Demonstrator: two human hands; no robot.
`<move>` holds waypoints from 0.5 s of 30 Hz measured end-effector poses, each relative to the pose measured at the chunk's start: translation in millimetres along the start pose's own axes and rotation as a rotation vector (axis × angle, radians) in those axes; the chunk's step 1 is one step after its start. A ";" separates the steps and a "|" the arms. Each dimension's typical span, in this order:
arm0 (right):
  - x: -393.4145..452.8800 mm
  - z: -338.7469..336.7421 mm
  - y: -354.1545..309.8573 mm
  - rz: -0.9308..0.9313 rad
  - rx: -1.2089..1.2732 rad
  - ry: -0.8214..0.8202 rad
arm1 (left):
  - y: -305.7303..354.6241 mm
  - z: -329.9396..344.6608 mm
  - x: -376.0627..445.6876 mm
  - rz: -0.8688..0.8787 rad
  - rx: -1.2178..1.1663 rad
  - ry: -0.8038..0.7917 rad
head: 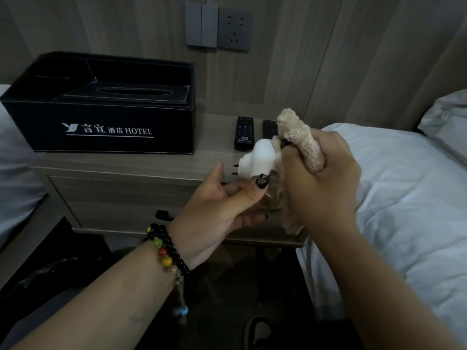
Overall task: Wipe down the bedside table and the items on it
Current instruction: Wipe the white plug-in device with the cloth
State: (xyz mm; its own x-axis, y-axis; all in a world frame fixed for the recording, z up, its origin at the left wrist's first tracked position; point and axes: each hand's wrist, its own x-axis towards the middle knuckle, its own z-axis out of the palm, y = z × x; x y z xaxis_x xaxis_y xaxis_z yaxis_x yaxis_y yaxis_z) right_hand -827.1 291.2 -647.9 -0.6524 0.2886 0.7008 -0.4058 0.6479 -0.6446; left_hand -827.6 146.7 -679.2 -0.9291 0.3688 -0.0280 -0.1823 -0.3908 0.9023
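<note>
My left hand point(222, 208) holds a small white plug-in device point(257, 160) with two metal prongs, thumb on its underside, in front of the bedside table point(156, 162). My right hand point(321, 178) grips a fluffy beige cloth point(300, 137) and presses it against the device's right side. Part of the cloth hangs below my right hand. On the table stand a black hotel tissue box point(101, 109) at the left and two black remote controls point(243, 132) at the back right; the second remote point(269, 128) is partly hidden by the cloth.
A wall switch and socket point(218, 27) sit above the table. A bed with white sheets point(404, 198) lies to the right, another white bed edge point(15, 178) to the left. The table has a drawer with a dark handle point(164, 214). A shoe point(257, 332) is on the dark floor.
</note>
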 end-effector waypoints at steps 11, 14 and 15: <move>-24.1 -4.9 -3.7 -0.123 -0.013 0.026 | 5.7 0.1 -8.7 -0.021 -0.265 -0.041; -26.5 -4.0 -7.3 -0.149 0.002 0.084 | 6.4 0.8 -6.8 0.004 -0.305 -0.083; -31.0 -3.7 -11.5 -0.175 0.008 0.091 | 4.9 -0.1 -6.3 0.011 -0.304 -0.095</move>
State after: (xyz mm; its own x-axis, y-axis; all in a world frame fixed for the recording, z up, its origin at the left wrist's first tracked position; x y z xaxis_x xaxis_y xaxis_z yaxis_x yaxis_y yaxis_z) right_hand -799.8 277.4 -661.1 -0.5112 0.2343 0.8269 -0.5134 0.6884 -0.5124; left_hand -822.7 142.4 -674.6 -0.8999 0.4347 0.0345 -0.2734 -0.6239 0.7321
